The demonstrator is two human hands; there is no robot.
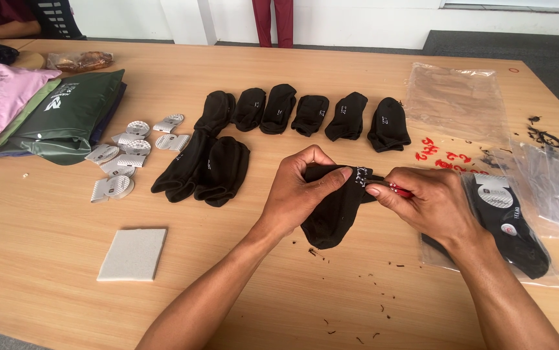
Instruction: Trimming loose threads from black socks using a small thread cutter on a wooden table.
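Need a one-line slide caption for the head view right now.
Left hand grips a black sock while the right hand works a small red tool at its cuff, on a wooden table.

A garment packing workroom, long wooden table (46, 259) on grey carpet, black socks (305, 113) laid out in a row, loose grey card labels (121, 152), clear plastic bags (454, 97), folded shirts in bags (66, 116) (pink and green), plain white walls
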